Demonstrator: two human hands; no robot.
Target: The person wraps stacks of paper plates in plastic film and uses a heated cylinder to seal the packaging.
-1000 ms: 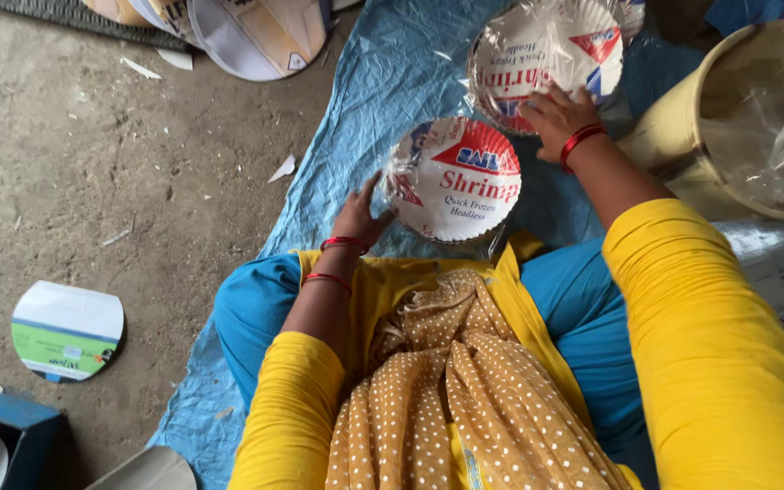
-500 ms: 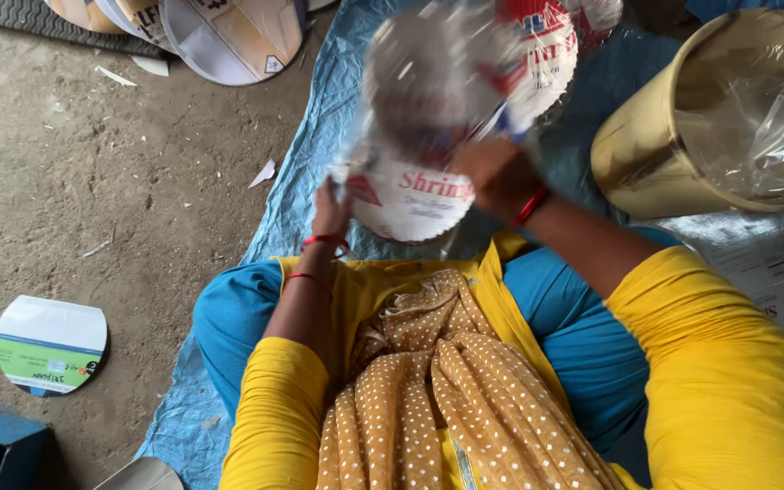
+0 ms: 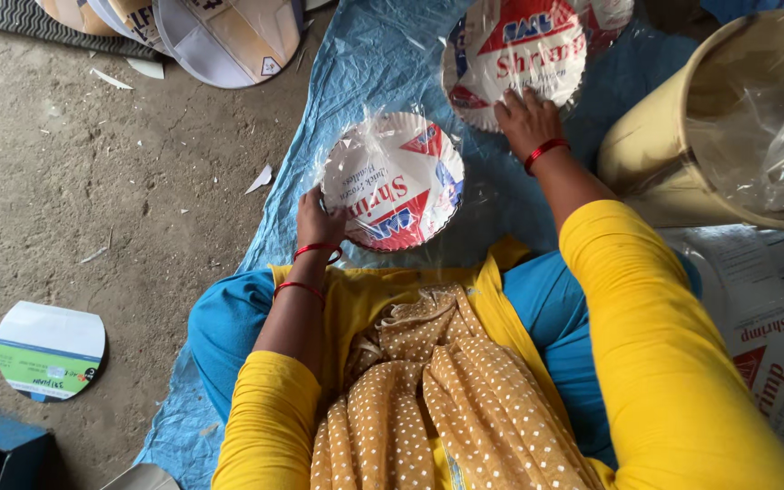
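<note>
Wrapped red-white plate stack [image 3: 394, 181], second beyond [image 3: 519, 50]

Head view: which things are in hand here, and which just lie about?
In hand:
left hand holding wrapped paper-plate stack
right hand on second wrapped stack

Lying about:
cardboard disc
yellow drum
blue tarp

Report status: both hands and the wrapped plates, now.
Left hand grips the near wrapped plate stack at its edge. Right hand rests on the far wrapped stack. Both on the blue tarp; tan drum lies right.
</note>
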